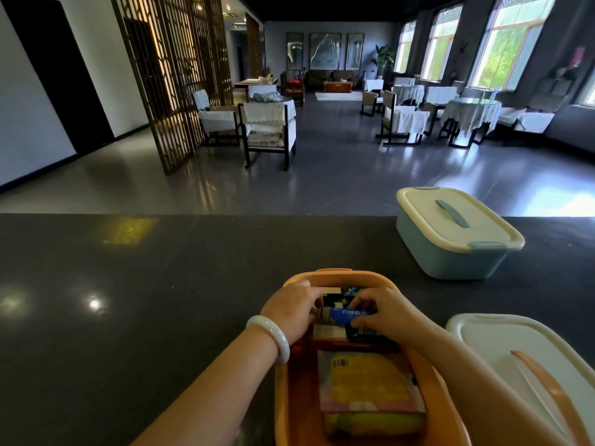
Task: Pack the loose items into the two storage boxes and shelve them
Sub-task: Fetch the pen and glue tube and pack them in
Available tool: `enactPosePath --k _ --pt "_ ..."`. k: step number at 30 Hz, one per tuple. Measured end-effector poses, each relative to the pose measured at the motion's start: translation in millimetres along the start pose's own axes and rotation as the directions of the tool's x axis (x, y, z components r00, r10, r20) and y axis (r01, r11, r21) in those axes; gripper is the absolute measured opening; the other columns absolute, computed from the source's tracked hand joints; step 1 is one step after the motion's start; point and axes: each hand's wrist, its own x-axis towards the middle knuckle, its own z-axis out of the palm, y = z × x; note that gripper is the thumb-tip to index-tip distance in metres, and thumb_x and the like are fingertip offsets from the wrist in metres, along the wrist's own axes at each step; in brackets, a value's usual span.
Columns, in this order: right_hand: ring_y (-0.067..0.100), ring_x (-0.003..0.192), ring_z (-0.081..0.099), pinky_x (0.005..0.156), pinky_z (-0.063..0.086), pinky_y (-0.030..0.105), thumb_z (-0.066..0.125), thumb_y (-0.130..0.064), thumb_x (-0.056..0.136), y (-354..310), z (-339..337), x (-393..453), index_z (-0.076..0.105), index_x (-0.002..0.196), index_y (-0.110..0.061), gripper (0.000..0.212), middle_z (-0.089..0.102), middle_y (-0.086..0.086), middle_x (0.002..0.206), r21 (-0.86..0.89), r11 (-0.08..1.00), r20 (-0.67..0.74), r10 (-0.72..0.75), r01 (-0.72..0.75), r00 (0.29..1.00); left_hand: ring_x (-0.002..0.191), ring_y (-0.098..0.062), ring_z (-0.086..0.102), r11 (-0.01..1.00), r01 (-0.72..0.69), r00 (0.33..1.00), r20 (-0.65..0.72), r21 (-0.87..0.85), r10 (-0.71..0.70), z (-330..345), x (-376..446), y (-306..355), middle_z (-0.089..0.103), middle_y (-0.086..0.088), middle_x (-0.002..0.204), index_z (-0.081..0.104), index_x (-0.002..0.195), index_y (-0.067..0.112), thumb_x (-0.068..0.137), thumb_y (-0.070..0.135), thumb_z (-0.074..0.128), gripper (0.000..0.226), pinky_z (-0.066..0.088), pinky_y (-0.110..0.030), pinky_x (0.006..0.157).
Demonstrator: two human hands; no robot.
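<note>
An open orange storage box (291,397) stands on the dark counter right in front of me. Inside lie a yellow and pink packet (370,387) near me and several small packs at the far end. Both hands are inside the far end of the box. My right hand (383,312) pinches a blue tube (346,315) between thumb and fingers. My left hand (294,312), with a pale bangle on the wrist, has its fingers curled round the tube's left end. The orange box's cream lid (502,346) lies to the right. A blue storage box (450,252) stands shut at the far right.
The dark polished counter (145,300) stretches to the left and ends at a far edge beyond the boxes. Past it lies a dining room with chairs, covered tables and a wooden lattice screen.
</note>
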Motion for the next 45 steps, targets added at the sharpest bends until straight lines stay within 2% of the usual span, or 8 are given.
enactPosePath --k 4,8,13,20,30,36,39,45 --pt "-0.004 0.09 0.053 0.069 0.045 0.013 0.071 -0.034 0.082 5 2 -8 0.052 0.096 -0.045 0.026 0.046 -0.025 0.1 -0.079 0.996 -0.076 -0.044 0.038 0.996 0.091 -0.006 0.053 0.997 -0.024 1.0 -0.018 0.072 0.025 3 1 0 0.053 0.005 0.109 0.062 0.107 0.021 0.094 0.017 0.056 0.015 0.045 -0.021 0.076" --pt "-0.002 0.103 0.043 0.086 0.04 0.018 0.069 -0.038 0.083 13 0 -14 0.054 0.104 -0.043 0.027 0.038 -0.025 0.105 -0.201 0.977 -0.136 -0.092 0.064 0.986 0.088 -0.005 0.053 0.997 -0.007 0.999 -0.03 0.081 0.01 6 -1 0 0.052 0.007 0.105 0.063 0.103 0.021 0.095 0.021 0.056 0.011 0.049 -0.024 0.078" --pt "0.006 0.123 0.037 0.107 0.032 0.035 0.064 -0.039 0.086 15 -2 -13 0.058 0.119 -0.036 0.034 0.048 -0.014 0.126 -0.272 0.961 -0.131 -0.095 0.056 0.987 0.088 -0.006 0.052 0.993 0.001 0.999 -0.051 0.119 0.005 9 0 3 0.051 0.006 0.103 0.063 0.1 0.02 0.095 0.021 0.056 0.009 0.05 -0.027 0.079" --pt "-0.002 0.104 0.036 0.098 0.038 0.028 0.064 -0.035 0.086 16 -4 -10 0.058 0.118 -0.034 0.033 0.04 -0.019 0.111 -0.253 0.966 -0.151 -0.097 0.057 0.984 0.088 -0.007 0.053 0.993 0.063 0.996 -0.066 0.101 -0.057 8 3 3 0.052 0.005 0.104 0.065 0.101 0.019 0.093 0.022 0.058 0.011 0.049 -0.025 0.079" --pt "-0.003 0.106 0.037 0.098 0.041 0.028 0.065 -0.035 0.086 15 -8 -10 0.057 0.12 -0.034 0.035 0.037 -0.02 0.109 -0.255 0.966 -0.124 -0.085 0.051 0.989 0.093 -0.011 0.055 0.987 0.072 0.996 -0.064 0.143 -0.063 6 4 5 0.053 0.003 0.105 0.064 0.101 0.018 0.095 0.02 0.056 0.011 0.052 -0.031 0.083" --pt "0.0 0.109 0.04 0.096 0.04 0.025 0.066 -0.036 0.086 12 -11 -12 0.057 0.12 -0.034 0.036 0.044 -0.016 0.118 -0.257 0.965 -0.133 -0.088 0.052 0.987 0.097 -0.011 0.052 0.986 0.057 0.997 -0.064 0.157 -0.047 5 3 6 0.052 0.003 0.107 0.063 0.1 0.019 0.094 0.02 0.057 0.008 0.05 -0.029 0.085" --pt "0.002 0.115 0.039 0.098 0.039 0.026 0.065 -0.038 0.086 5 -17 -12 0.057 0.121 -0.032 0.036 0.045 -0.016 0.118 -0.283 0.956 -0.152 -0.12 0.073 0.981 0.098 -0.009 0.05 0.985 0.04 0.996 -0.085 0.17 -0.025 -1 2 6 0.051 0.004 0.106 0.061 0.098 0.02 0.093 0.021 0.059 0.006 0.048 -0.029 0.086" --pt "0.005 0.108 0.044 0.09 0.038 0.022 0.062 -0.031 0.089 -50 -21 9 0.057 0.119 -0.03 0.03 0.05 -0.012 0.115 -0.4 0.891 -0.147 -0.293 0.214 0.945 0.099 -0.012 0.049 0.956 0.069 0.993 -0.108 0.285 -0.039 -36 -12 -10 0.052 0.005 0.104 0.06 0.108 0.022 0.091 0.031 0.059 0.018 0.046 -0.029 0.086"
